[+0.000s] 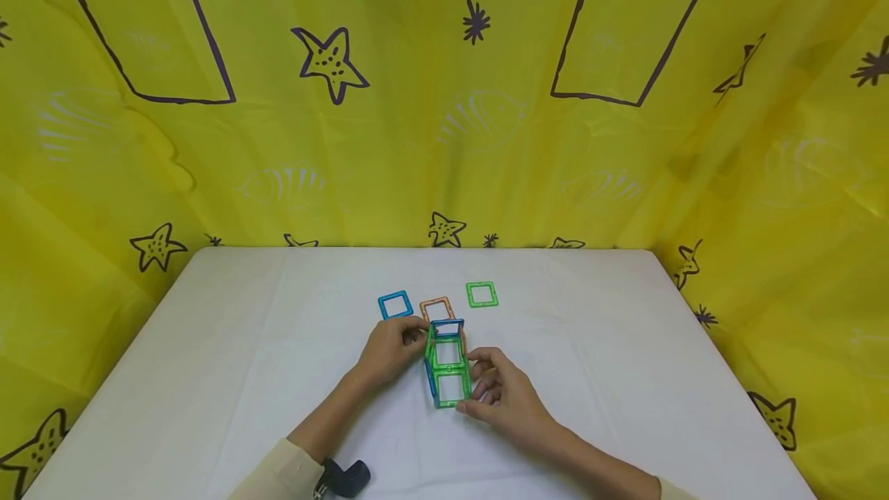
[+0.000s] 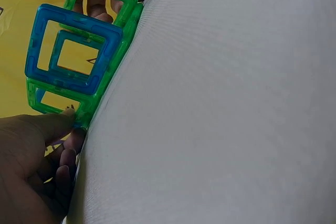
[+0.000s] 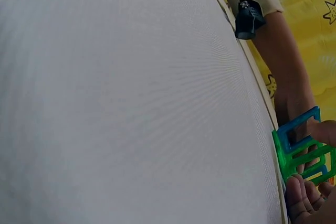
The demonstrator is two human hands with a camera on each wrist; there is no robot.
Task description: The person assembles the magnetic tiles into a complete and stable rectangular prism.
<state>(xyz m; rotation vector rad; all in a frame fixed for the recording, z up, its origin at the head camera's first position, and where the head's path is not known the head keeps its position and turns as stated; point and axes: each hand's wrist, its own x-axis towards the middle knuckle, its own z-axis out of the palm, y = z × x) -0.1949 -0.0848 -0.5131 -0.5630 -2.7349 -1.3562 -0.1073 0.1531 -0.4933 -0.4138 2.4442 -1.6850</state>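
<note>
On the white table stands a small open-topped structure of magnetic building tiles (image 1: 450,369), see-through square frames joined edge to edge. Two green frames form its floor; blue and green ones rise on the left, a blue one at the far end, orange and green on the right. My left hand (image 1: 390,349) pinches the far left part, its thumb (image 2: 55,124) against a green frame in the left wrist view. At the near right, my right hand (image 1: 514,400) holds the structure with curled fingers along the side and the thumb at the front corner.
Beyond the structure, a blue tile (image 1: 382,309), an orange tile (image 1: 434,300) and a green tile (image 1: 481,283) lie flat on the table (image 1: 590,315). A yellow patterned curtain (image 1: 389,160) encloses the table's back and sides. A black device (image 1: 347,478) is on the left wrist.
</note>
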